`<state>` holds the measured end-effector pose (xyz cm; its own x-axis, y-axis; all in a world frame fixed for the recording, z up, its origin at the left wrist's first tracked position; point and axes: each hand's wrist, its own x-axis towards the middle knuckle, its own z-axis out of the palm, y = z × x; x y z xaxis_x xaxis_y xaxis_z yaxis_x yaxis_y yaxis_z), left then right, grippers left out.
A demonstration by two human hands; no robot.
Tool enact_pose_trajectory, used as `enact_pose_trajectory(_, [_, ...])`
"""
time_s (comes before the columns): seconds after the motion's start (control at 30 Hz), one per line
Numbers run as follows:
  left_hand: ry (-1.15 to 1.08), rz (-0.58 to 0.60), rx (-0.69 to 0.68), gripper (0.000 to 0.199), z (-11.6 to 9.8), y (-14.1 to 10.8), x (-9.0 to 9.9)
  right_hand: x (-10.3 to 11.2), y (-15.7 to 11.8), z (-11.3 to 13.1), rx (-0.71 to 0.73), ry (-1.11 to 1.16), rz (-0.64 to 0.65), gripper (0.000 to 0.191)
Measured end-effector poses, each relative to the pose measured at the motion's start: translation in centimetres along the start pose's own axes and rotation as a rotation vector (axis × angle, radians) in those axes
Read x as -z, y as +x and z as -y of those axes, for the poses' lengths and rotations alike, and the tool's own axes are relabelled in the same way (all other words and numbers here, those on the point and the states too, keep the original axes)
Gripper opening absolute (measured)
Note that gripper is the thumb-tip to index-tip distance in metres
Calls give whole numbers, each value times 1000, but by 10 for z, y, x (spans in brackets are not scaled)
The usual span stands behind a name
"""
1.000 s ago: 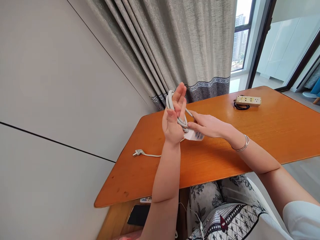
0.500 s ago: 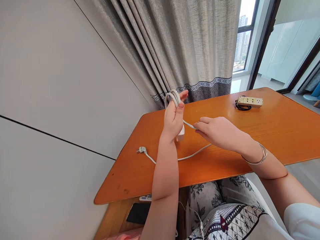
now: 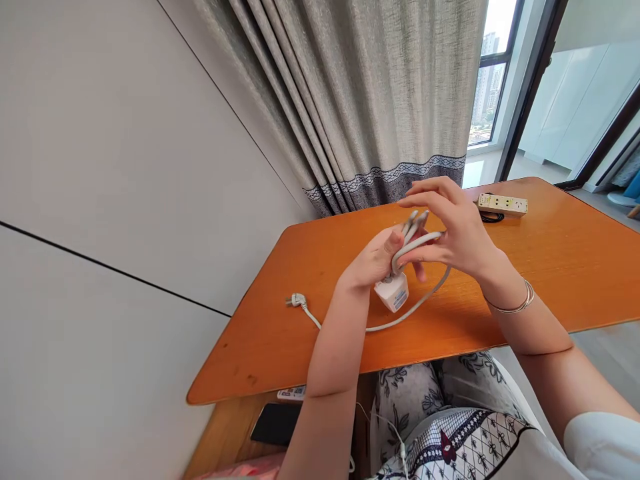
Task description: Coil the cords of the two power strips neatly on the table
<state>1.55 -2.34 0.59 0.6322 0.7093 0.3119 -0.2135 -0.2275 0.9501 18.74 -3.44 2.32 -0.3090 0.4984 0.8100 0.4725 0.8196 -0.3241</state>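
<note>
Loops of a white power cord (image 3: pixel 419 244) are wrapped around my left hand (image 3: pixel 376 257), whose fingers are partly hidden behind them. My right hand (image 3: pixel 453 230) is close against it, thumb and fingers curved about the same cord. Below my left palm hangs a white block (image 3: pixel 393 292) with a printed label, at the cord's end. From my right hand the cord drops to the table and runs left under my left forearm. It ends in a white plug (image 3: pixel 299 301) with its prongs pointing left.
An orange-brown wooden table (image 3: pixel 555 267) spans the view. A cream socket strip (image 3: pixel 503 204) with a black cord lies at its far right. A black phone (image 3: pixel 275 424) and a white keyed object (image 3: pixel 291 393) lie below the near edge. Grey curtains (image 3: pixel 380 100) hang behind.
My left hand has tilted and moved right, bringing the white block into fuller view. My right hand has risen to meet it, carrying the cord around the loops.
</note>
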Motion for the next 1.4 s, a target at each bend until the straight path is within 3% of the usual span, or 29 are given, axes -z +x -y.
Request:
enact_pose_trajectory(0.1, [-22,76,61,74,0,-1,-2,3,2,-10,-94,208,121,53])
enact_pose_trajectory(0.2, [-47,104,101,66,-1,-1,-4,2,3,-18,-196,419,220,48])
enact_pose_trajectory(0.4, [-301,158,143,63,2,1,1,1,6,-35,-245,667,204,27])
enact_pose_trajectory(0.57, [-475,149,166,57,4,3,5,-2,6,-47,-161,695,224,35])
enact_pose_trajectory(0.73, [-593,42,240,53,3,4,1,-9,4,-51,-124,663,201,51])
enact_pose_trajectory(0.9, [-613,-43,285,53,-2,4,-2,-12,4,-49,-116,622,174,57])
enact_pose_trajectory(1.07, [-598,-63,278,54,-6,3,-4,-16,3,-47,-114,730,192,55])
enact_pose_trajectory(1.2, [-589,-196,206,55,-6,0,-3,-21,2,-43,-213,841,241,62])
enact_pose_trajectory(1.4, [-429,-429,-143,53,-5,-4,6,-51,-2,-47,-374,994,204,74])
